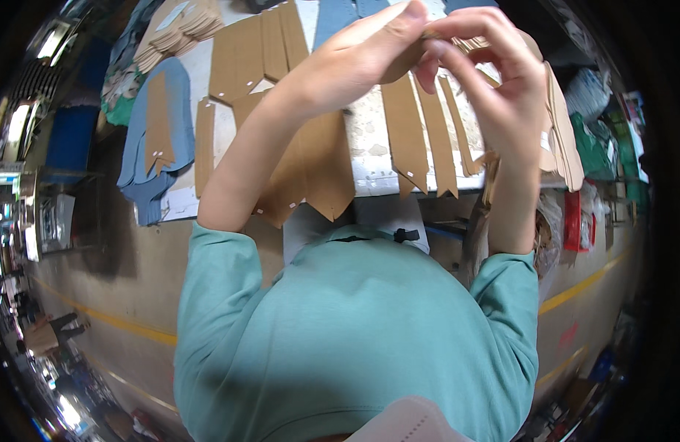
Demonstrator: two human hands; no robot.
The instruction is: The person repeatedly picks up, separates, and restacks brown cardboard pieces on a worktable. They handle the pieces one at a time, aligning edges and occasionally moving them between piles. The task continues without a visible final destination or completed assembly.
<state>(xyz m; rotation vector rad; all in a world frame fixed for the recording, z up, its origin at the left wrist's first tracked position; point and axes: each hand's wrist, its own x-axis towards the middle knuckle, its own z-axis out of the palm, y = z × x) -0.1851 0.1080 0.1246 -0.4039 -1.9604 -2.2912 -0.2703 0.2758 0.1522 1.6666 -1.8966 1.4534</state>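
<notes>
Both my hands are raised close together over the far part of the table. My left hand is closed on a small brown piece; most of its fingers are hidden. With thumb and fingertips pinched, my right hand meets the left at that piece's upper edge. What lies exactly between the right fingertips is too small to make out. Below the hands lie flat brown strips with notched or pointed ends. Under my left forearm spreads a wider group of brown panels, some bearing small white stickers.
Blue cut pieces with a brown strip on top lie at the left. Stacked tan pieces sit far left, others at the right edge. A red crate and green bag stand beyond. Another person is far left.
</notes>
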